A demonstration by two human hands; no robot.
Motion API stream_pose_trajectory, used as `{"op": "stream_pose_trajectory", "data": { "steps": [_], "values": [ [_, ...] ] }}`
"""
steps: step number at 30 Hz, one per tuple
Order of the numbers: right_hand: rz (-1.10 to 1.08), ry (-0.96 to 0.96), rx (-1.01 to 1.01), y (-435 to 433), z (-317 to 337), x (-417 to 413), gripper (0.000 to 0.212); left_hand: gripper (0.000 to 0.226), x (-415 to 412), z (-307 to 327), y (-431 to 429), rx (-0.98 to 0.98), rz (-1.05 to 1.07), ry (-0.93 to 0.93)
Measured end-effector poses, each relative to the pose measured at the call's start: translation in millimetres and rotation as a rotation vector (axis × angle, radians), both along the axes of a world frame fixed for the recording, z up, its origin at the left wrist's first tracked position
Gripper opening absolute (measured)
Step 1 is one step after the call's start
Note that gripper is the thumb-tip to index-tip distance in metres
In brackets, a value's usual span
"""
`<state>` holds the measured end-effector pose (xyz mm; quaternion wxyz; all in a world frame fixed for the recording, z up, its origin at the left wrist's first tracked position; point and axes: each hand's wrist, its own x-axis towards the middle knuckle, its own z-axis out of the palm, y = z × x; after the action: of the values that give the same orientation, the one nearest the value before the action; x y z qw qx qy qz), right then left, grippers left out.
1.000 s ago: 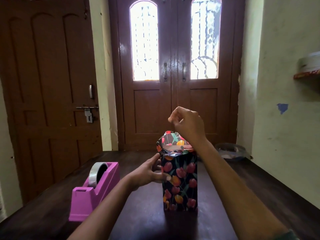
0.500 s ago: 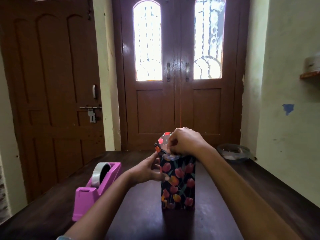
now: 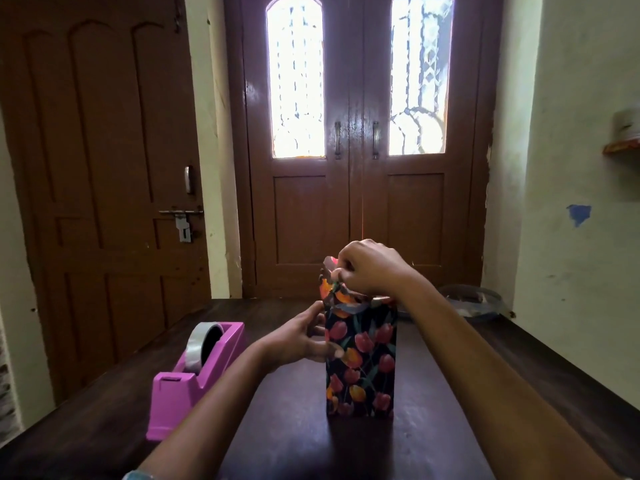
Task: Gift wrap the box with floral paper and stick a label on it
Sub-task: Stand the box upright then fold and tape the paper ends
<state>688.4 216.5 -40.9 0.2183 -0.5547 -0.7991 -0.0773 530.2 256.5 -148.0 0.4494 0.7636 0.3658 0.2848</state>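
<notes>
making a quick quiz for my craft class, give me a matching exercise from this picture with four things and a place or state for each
Things:
1 left hand
2 right hand
3 tape dispenser
4 wrapped box

Places or states:
a stands upright, mid-frame
b pinches the paper flap at the box top
c pink, left of the box
d grips the box's left side

Pairs: 1-d, 2-b, 3-c, 4-a
</notes>
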Motion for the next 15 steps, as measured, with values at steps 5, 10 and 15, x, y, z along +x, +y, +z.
{"op": "stream_pose_trajectory", "data": {
  "steps": [5,10,15],
  "values": [
    [0.003,0.125,-0.034,3.0,7.2,-5.2,0.025,0.068,0.5,0.2,3.6,-0.005,-0.012,0.011],
    [0.035,0.293,-0.042,2.5,3.9,3.8,0.039,0.066,-5.7,-1.8,4.2,-0.011,0.021,0.015],
    [0.038,0.166,-0.018,-2.2,-8.5,25.8,0.015,0.087,-12.2,7.7,5.7,0.029,-0.011,0.094]
  ]
}}
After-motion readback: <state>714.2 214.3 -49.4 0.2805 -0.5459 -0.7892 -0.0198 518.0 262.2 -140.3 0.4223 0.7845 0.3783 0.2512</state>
